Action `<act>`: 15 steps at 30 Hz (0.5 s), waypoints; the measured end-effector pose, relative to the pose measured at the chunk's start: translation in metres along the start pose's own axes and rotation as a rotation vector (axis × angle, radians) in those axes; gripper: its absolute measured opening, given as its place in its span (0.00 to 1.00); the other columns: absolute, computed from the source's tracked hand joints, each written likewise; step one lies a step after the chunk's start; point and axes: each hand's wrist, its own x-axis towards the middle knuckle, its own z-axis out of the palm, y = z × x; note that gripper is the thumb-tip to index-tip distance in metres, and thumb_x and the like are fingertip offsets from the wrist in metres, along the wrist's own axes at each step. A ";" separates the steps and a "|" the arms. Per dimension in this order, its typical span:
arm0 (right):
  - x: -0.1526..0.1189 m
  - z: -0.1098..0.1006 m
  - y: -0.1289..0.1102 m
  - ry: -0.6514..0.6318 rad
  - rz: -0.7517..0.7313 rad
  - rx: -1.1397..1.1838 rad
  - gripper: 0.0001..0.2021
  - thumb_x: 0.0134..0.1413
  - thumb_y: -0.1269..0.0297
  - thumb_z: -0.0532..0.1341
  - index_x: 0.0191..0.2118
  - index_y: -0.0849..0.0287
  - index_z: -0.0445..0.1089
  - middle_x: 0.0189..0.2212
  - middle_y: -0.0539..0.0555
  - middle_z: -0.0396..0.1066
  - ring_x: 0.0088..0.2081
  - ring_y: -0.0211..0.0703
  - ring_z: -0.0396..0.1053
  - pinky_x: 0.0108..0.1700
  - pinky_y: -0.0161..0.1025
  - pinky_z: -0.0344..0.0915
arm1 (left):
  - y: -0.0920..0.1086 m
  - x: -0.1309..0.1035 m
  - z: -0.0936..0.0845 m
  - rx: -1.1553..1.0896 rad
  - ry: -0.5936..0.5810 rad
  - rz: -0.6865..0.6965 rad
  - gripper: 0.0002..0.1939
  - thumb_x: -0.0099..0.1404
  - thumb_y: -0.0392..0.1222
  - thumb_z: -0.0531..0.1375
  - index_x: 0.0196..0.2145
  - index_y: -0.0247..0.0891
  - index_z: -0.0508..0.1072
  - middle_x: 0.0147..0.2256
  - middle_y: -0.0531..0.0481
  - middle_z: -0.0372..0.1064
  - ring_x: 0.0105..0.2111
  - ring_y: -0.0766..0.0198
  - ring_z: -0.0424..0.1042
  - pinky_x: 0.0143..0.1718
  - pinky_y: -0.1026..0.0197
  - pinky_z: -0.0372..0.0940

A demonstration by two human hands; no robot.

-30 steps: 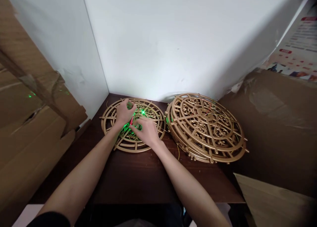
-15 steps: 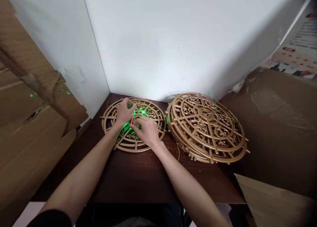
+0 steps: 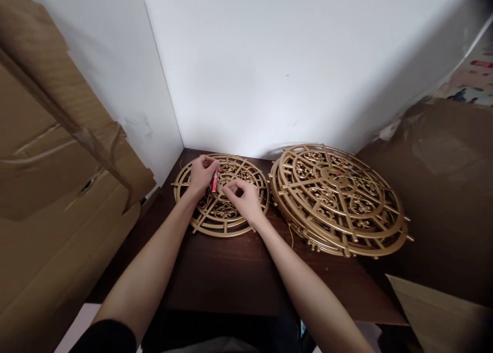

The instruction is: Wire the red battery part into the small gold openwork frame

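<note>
A round gold openwork panel [image 3: 227, 234] of rings, spokes and scrolls lies flat before me, both hands over it. My left hand [image 3: 202, 174] is closed in a pinch on the upper end of a small red cylinder with a pale lower part [image 3: 214, 181], held above the panel's middle. I cannot tell whether it is a battery. To its right, my right hand [image 3: 246, 200] has thumb and forefinger pressed together near the panel's centre. Whatever lies between those fingertips is too small to make out. No green light shows on the panel.
A leaning stack of similar gold panels [image 3: 339, 214] stands to the right, with thin red and yellow wires on top. Everything lies on a dark brown table [image 3: 231, 276]. A white wall [image 3: 246, 75] rises behind; cardboard [image 3: 77, 188] flanks the left, more cardboard [image 3: 442, 188] the right.
The bright green lights on the panel have gone out. My right hand has drawn away from the red cylinder, leaving a small gap. The whole view has shifted slightly.
</note>
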 end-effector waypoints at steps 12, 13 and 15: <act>-0.002 0.001 0.011 0.314 -0.011 0.098 0.09 0.56 0.59 0.59 0.32 0.59 0.71 0.31 0.52 0.71 0.29 0.37 0.65 0.34 0.35 0.63 | 0.038 -0.026 -0.010 -0.004 -0.482 -0.040 0.13 0.55 0.47 0.65 0.32 0.37 0.69 0.23 0.54 0.70 0.14 0.71 0.62 0.14 0.67 0.59; -0.002 0.000 0.009 0.299 -0.023 0.116 0.09 0.56 0.59 0.59 0.32 0.59 0.70 0.34 0.53 0.72 0.30 0.38 0.67 0.34 0.35 0.64 | 0.037 -0.028 -0.009 0.006 -0.516 -0.050 0.13 0.55 0.47 0.65 0.32 0.37 0.69 0.22 0.54 0.69 0.14 0.71 0.63 0.15 0.67 0.60; -0.002 0.000 0.006 0.244 -0.011 0.174 0.09 0.57 0.58 0.58 0.33 0.58 0.69 0.34 0.53 0.74 0.31 0.38 0.69 0.34 0.35 0.66 | 0.033 -0.031 -0.008 0.035 -0.550 -0.052 0.13 0.56 0.48 0.65 0.32 0.36 0.70 0.22 0.53 0.70 0.15 0.71 0.64 0.15 0.68 0.60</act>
